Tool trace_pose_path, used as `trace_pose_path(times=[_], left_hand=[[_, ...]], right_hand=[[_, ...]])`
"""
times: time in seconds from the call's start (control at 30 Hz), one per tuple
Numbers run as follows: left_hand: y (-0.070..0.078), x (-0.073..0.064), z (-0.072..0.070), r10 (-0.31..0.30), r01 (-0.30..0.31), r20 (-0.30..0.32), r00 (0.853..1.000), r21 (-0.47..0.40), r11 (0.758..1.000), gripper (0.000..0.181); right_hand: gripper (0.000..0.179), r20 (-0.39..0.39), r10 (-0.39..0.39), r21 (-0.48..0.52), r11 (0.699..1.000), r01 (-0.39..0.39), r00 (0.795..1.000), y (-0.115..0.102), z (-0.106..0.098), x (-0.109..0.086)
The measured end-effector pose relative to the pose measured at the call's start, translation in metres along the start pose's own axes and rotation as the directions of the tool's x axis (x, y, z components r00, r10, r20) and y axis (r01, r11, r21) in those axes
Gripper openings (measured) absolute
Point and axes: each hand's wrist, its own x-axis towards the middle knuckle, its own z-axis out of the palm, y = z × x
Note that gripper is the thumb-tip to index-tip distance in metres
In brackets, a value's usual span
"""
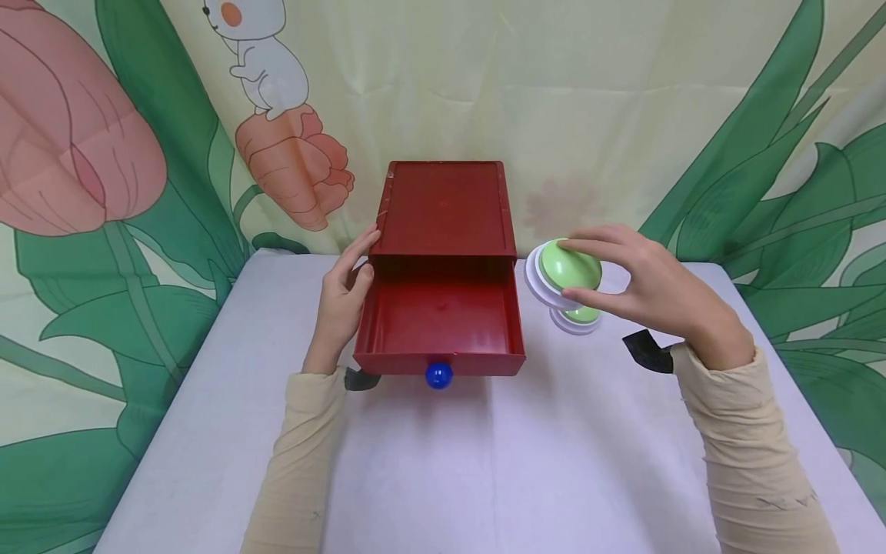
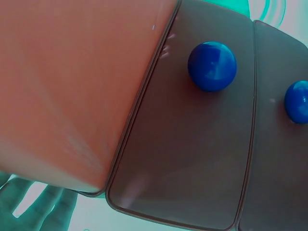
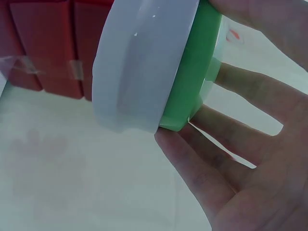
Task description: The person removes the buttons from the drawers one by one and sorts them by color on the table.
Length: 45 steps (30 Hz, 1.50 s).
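A red plastic drawer cabinet (image 1: 443,206) stands at the back of the table, its top drawer (image 1: 443,312) pulled out and bare inside. A blue knob (image 1: 439,376) sits on the drawer front. Against the cabinet's left side rests my left hand (image 1: 342,296), fingers extended. To the right of the cabinet, my right hand (image 1: 640,277) grips a round white-rimmed thing with a green dome (image 1: 569,265) between thumb and fingers, tilted. Below it in the head view shows a smaller green part with a white rim (image 1: 580,317), partly hidden by the held one.
Lower drawers with blue knobs (image 2: 211,66) show in the left wrist view. A white cloth covers the table (image 1: 429,477). Behind it hangs a patterned curtain (image 1: 588,115) with a rabbit, a carrot and large leaves. Black straps (image 1: 648,352) sit at the wrists.
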Motion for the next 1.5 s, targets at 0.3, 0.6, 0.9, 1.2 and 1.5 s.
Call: trace_pose_path(times=[0.3,0.6,0.9,1.2,1.5], left_hand=[[0.003,0.0,0.0,-0.029,0.029,0.002,1.0,0.005,1.0,0.046],[0.036,-0.003,0.005,-0.069,0.069,0.01,0.998,0.016,0.998,0.046],[0.026,-0.002,0.003,-0.037,0.037,0.008,0.999,0.004,0.999,0.046],[0.0,0.001,0.0,0.001,-0.001,0.0,1.0,-0.001,1.0,0.044],[0.0,0.001,0.0,0.01,-0.01,0.0,1.0,0.003,1.0,0.044]], right_hand=[[0.055,0.016,0.104,0.025,0.994,-0.104,0.994,0.012,0.0,-0.014],[0.056,0.043,0.234,0.018,0.972,-0.235,0.971,0.033,0.004,-0.027],[0.058,0.068,0.324,0.046,0.944,-0.327,0.944,0.054,0.008,-0.038],[0.054,0.052,0.353,0.039,0.934,-0.355,0.934,0.072,0.013,-0.049],[0.057,0.057,0.396,0.031,0.917,-0.398,0.916,0.094,0.021,-0.059]])
